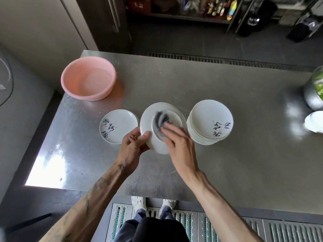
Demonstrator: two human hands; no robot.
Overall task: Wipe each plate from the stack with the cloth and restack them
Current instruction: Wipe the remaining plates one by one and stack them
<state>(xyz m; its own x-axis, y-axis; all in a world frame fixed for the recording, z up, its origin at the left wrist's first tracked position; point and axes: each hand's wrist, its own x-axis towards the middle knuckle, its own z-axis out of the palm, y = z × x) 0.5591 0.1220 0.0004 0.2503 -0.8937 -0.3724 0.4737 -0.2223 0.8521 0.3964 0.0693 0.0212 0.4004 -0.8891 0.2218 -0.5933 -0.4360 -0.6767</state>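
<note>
Head view: the left hand [133, 145] pinches the tilted plate [147, 119] by its rim, beside the stack [209, 117]. The right hand [180, 145] presses the cloth [161, 119] on it with flat fingers. Hard rubbing could knock the plate loose.

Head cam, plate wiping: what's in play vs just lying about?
In play: held plate, grey cloth, left hand, right hand, plate stack, single plate on the left.
Lying about: pink basin of water, metal bowl of greens, white dishes at the right edge.

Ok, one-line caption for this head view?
Left hand holds a round white ceramic plate bottom-up; right hand rubs it with a dark grey cloth.
</note>
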